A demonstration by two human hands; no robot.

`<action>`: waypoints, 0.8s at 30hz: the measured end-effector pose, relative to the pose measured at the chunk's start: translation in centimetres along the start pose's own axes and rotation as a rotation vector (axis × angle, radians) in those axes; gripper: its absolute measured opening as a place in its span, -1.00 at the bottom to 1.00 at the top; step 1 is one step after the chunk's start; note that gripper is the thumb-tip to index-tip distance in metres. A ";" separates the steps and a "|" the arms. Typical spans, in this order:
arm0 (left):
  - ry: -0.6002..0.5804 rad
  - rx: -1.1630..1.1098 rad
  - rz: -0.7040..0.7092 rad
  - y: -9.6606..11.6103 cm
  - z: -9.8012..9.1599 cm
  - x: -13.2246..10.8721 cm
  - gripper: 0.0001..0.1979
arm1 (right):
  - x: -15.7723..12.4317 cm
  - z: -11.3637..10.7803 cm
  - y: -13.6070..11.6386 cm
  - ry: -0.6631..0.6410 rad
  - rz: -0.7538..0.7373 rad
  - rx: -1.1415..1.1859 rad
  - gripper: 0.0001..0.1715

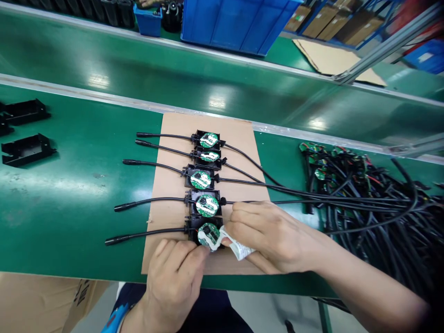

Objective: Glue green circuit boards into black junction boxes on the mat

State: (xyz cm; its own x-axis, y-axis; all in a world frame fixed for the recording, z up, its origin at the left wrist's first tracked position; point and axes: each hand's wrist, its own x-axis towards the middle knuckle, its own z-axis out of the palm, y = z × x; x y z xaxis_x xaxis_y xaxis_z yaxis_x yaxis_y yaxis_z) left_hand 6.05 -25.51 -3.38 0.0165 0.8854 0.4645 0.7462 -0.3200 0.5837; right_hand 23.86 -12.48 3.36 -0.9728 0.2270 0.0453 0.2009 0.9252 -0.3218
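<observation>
Several black housings with round green circuit boards form a column on a cardboard sheet [243, 157]. White paste marks the boards, such as the third one [200, 180]; black cables run out both sides. My right hand [267, 233] is closed around a small white tube [239, 249], whose tip touches the nearest board [209, 235]. A strip of white paste lies on that board. My left hand [176, 273] is closed, its thumb and fingertips at the lower left edge of the nearest housing; whether they pinch the board or the housing is hidden.
A tangled pile of black cables with green boards [364, 199] lies at the right. Empty black housings [27, 150] sit at the far left. Behind a raised metal-edged ledge [215, 55] stands a large blue bin [239, 23].
</observation>
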 end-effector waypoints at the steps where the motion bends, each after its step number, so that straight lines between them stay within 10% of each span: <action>1: 0.000 -0.001 0.000 0.0 0.0 0.0 -0.84 | 0.1 0.0 0.1 0.009 -0.007 -0.004 -0.81; 24: -0.003 -0.012 -0.017 -0.3 0.7 -1.1 -0.83 | -1.2 0.3 -0.1 0.124 -0.075 -0.011 -0.81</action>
State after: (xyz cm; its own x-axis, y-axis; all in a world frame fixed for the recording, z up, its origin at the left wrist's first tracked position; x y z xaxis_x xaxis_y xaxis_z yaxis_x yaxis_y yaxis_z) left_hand 6.29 -26.21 -4.50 0.0062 0.8917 0.4525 0.7387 -0.3091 0.5990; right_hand 24.94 -12.97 3.05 -0.9636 0.1921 0.1858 0.1299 0.9441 -0.3029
